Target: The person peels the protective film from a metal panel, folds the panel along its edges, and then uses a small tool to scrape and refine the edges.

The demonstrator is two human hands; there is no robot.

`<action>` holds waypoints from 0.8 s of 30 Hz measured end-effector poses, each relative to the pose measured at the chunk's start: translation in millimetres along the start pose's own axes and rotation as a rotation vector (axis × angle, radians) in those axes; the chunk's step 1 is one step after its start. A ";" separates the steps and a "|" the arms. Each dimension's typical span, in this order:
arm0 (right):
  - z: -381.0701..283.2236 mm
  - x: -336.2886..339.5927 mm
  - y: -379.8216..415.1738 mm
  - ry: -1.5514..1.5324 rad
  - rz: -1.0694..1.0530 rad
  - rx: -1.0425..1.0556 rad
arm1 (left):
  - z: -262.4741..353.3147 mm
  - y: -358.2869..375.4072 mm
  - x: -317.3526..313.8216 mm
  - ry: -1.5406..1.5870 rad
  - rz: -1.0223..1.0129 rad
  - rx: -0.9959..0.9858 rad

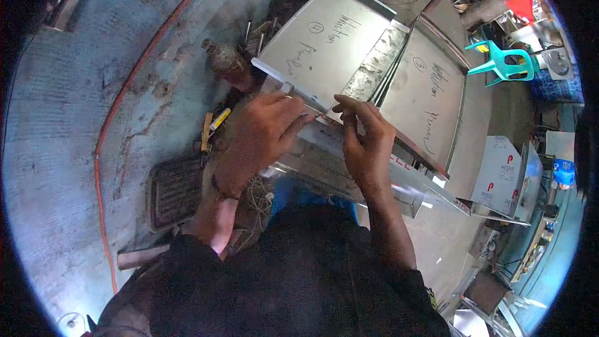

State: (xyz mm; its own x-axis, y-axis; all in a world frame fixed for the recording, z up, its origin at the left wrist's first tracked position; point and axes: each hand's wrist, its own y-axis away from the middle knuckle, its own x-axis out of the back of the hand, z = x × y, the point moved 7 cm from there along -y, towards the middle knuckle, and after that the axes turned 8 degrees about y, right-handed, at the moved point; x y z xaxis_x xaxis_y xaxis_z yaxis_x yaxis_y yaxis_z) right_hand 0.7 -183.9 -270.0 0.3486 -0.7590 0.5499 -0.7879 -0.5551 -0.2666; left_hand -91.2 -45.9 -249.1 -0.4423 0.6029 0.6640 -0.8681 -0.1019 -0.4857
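The left hand (265, 128) and right hand (365, 140) both pinch the near edge of a metal sheet (327, 40) marked with handwriting, fingers curled closed on it. A second marked sheet (427, 97) lies just beside it; what carries them seems a bench, though it is hidden.

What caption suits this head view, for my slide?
Both hands, left hand and right hand, grip the near edge of a handwritten grey metal sheet.

Under the left grip (265, 131) and right grip (368, 143), the metal sheet (331, 43) looks smooth, matt grey, with marker writing. Beyond it, a glossy plastic chair (502, 62); beside, rough concrete floor (81, 118).
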 end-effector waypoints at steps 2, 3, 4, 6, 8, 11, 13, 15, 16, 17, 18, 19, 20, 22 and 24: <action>0.1 -0.5 -0.3 0.060 -0.024 -0.019 | 3.1 0.6 2.9 0.018 0.024 -0.014; 1.0 -0.5 -0.2 0.061 -0.023 -0.019 | 3.0 1.8 6.7 0.078 0.041 0.051; 2.6 -0.6 -0.2 0.051 -0.021 -0.015 | 0.5 2.6 8.8 0.138 0.058 0.115; 3.6 -0.9 0.5 0.040 -0.021 -0.014 | -3.6 5.0 7.4 0.065 0.040 0.147; 2.7 -1.6 -0.7 0.068 -0.032 -0.008 | -6.3 5.5 7.2 -0.012 0.027 0.178; -2.6 0.4 -0.7 0.078 -0.032 0.005 | 0.0 2.7 3.0 0.020 0.003 0.104; -3.2 -0.4 -0.4 0.097 -0.032 0.021 | 3.8 2.2 -5.4 0.094 -0.021 0.035; -2.4 -1.0 -0.3 0.118 -0.028 0.037 | 5.1 7.2 -8.5 0.065 0.017 0.036; -0.7 -1.3 -1.1 0.122 -0.026 0.040 | 6.0 8.3 -7.5 0.036 0.053 0.034; 1.2 -1.3 -1.6 0.127 -0.022 0.041 | 6.8 7.1 -5.9 0.038 0.052 0.030; 2.8 -1.3 -1.1 0.130 -0.019 0.037 | 3.9 6.6 0.2 0.052 0.087 0.085; 4.1 -2.1 -0.3 0.121 -0.023 0.029 | 0.2 7.7 5.2 0.065 0.123 0.142; 4.6 -3.2 -0.2 0.112 -0.029 0.023 | -2.2 7.7 6.5 0.065 0.123 0.144; -1.5 -1.4 -0.3 0.108 -0.039 0.029 | -7.7 6.6 2.7 -0.063 0.014 0.148; -3.7 -1.6 -0.8 0.106 -0.044 0.035 | -7.7 4.3 3.5 -0.050 0.015 0.127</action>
State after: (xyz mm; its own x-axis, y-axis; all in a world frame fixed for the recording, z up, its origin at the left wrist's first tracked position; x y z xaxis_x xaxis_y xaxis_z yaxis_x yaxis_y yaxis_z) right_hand -1.1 -181.0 -267.8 0.3255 -0.6946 0.6415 -0.7543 -0.5999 -0.2668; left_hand -94.7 -38.1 -253.2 -0.4631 0.5606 0.6865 -0.8817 -0.2120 -0.4216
